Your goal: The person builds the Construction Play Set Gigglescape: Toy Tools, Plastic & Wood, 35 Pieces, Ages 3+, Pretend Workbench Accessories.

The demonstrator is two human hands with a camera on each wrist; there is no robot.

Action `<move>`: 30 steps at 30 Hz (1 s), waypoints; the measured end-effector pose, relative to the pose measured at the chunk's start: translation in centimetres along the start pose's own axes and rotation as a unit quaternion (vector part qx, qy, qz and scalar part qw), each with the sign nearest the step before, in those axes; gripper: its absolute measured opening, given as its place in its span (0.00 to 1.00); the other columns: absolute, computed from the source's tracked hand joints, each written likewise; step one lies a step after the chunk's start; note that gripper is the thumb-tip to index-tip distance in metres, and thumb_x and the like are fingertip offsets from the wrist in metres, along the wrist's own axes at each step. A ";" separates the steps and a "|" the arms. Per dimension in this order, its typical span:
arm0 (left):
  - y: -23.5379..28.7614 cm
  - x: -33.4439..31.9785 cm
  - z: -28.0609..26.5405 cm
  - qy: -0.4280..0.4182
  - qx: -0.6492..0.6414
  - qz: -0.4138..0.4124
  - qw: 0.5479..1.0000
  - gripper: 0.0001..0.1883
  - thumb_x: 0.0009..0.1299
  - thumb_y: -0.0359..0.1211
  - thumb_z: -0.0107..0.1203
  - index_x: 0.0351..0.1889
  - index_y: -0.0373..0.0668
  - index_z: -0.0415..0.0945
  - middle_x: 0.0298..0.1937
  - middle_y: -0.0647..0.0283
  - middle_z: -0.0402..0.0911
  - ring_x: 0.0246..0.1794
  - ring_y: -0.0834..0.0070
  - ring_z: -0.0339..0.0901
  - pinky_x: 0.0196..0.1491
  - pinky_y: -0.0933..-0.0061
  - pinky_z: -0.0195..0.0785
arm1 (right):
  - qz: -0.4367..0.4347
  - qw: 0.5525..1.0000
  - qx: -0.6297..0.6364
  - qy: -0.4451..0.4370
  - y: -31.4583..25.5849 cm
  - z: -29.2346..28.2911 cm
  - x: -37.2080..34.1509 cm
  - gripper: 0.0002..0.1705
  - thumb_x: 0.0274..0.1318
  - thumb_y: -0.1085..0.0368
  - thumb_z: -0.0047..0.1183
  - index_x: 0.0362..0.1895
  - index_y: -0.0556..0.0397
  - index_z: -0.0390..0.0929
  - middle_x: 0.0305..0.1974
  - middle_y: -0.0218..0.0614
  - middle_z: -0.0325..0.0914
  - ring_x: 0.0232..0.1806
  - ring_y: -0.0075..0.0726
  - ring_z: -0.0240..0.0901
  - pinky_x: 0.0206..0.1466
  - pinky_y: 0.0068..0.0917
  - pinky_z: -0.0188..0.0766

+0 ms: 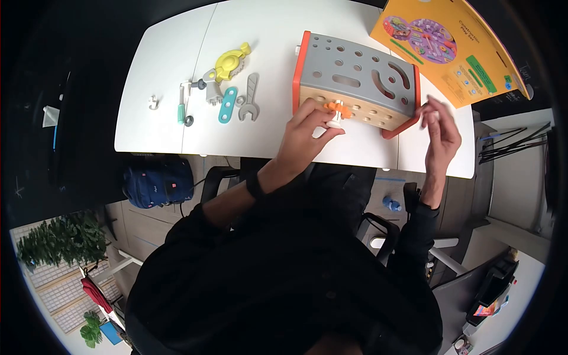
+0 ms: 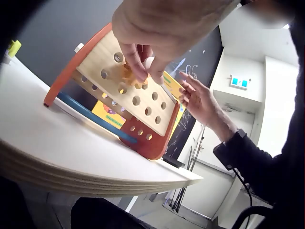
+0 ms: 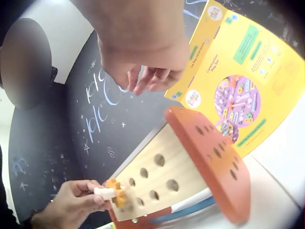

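Toy workbench in use, two hands. The left hand (image 1: 300, 137) pinches a white bolt (image 3: 103, 192) between thumb and fingers; an orange gear (image 1: 345, 111) sits on the bolt, at the pierced wooden panel (image 3: 148, 183) of the workbench (image 1: 368, 74). Whether the bolt's tip enters a hole cannot be told. The right hand (image 1: 442, 133), its grip released and fingers loosely bent, hangs near the red end panel (image 3: 219, 177). A yellow Construction Play Set box (image 1: 455, 50) stands behind that end. On the white table (image 1: 165, 53), well left of the workbench, a grey wrench (image 1: 252, 92) lies beside a teal strip (image 1: 229, 99).
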State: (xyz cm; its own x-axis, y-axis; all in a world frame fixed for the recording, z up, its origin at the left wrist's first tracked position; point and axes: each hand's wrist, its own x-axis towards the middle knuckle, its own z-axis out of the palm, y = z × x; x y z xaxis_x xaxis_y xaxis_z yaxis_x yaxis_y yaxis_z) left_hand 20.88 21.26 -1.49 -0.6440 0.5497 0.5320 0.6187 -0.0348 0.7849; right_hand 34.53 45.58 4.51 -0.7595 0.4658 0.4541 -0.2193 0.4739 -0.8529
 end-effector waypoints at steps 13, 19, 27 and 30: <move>-0.9 1.7 -0.2 -0.012 0.007 -0.089 0.996 0.23 0.53 0.33 0.77 0.39 0.35 0.74 0.32 0.61 0.79 0.30 0.76 0.81 0.35 0.77 0.78 | 0.031 0.993 -0.096 -0.055 3.9 2.3 1.4 0.26 0.75 0.46 0.34 0.62 0.44 0.74 0.76 0.39 0.47 0.77 0.45 0.47 0.72 0.49 0.61; -0.8 2.1 -0.7 -0.054 0.070 -0.113 0.990 0.23 0.51 0.36 0.78 0.35 0.37 0.75 0.27 0.63 0.77 0.24 0.79 0.76 0.30 0.78 0.74 | 0.023 0.992 -0.122 -0.029 4.8 2.6 1.3 0.26 0.74 0.44 0.34 0.60 0.44 0.74 0.76 0.39 0.47 0.77 0.47 0.47 0.75 0.46 0.54; -0.3 2.3 -1.1 -0.085 0.142 -0.119 0.979 0.22 0.53 0.45 0.75 0.33 0.40 0.79 0.25 0.65 0.81 0.22 0.74 0.77 0.28 0.73 0.71 | 0.004 0.996 -0.085 -0.002 5.2 3.0 1.2 0.25 0.74 0.45 0.36 0.58 0.46 0.74 0.75 0.42 0.49 0.74 0.47 0.53 0.69 0.42 0.64; -0.1 2.1 -1.0 -0.074 0.150 -0.100 0.981 0.21 0.57 0.48 0.71 0.34 0.41 0.80 0.26 0.64 0.82 0.24 0.70 0.80 0.28 0.69 0.71 | 0.007 0.997 -0.078 -0.004 5.0 3.1 1.2 0.25 0.74 0.44 0.36 0.58 0.46 0.74 0.75 0.42 0.49 0.74 0.46 0.53 0.69 0.42 0.63</move>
State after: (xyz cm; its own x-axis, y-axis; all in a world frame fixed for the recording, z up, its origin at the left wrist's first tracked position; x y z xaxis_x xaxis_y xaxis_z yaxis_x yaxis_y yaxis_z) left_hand 19.02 21.62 -0.13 -0.7068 0.6369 0.3079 0.6060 0.3207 0.7280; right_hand 30.64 46.19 0.03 -0.7667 0.4675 0.4401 -0.1111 0.5785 -0.8081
